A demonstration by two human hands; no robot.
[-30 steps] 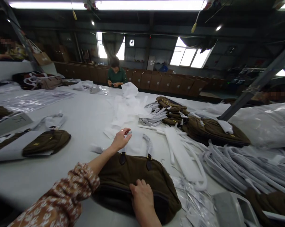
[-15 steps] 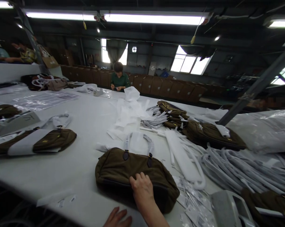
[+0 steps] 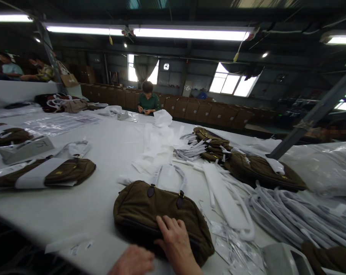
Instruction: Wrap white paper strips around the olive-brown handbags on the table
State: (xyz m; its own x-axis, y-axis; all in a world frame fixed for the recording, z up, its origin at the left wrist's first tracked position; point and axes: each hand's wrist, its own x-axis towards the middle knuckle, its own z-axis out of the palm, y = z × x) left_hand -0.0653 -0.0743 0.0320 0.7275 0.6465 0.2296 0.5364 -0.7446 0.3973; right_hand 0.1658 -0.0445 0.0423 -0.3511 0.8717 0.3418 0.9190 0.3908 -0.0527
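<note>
In front of me an olive-brown handbag (image 3: 161, 204) lies on the white table, its wrapped handles (image 3: 183, 179) pointing away from me. My right hand (image 3: 175, 240) rests on the bag's near side at the dark bottom edge, fingers stretched over the cloth and thumb apart. Close to the table's front edge, my left hand (image 3: 134, 261) is just short of the bag's lower edge. Motion blurs its fingers, so I cannot make out whether it holds anything.
Left lies another brown bag (image 3: 71, 172) with a white paper band. Clear packets (image 3: 237, 248), white foam strips (image 3: 226, 202), wrapped handles (image 3: 301, 214) and stacked brown bags (image 3: 213, 143) crowd the right. A metal post (image 3: 301, 122) rises there. Across the table sits a person in green (image 3: 148, 102).
My left hand has risen from the table toward the bag and turned. The fingers of my right hand have straightened on the bag. The view has tilted slightly up.
</note>
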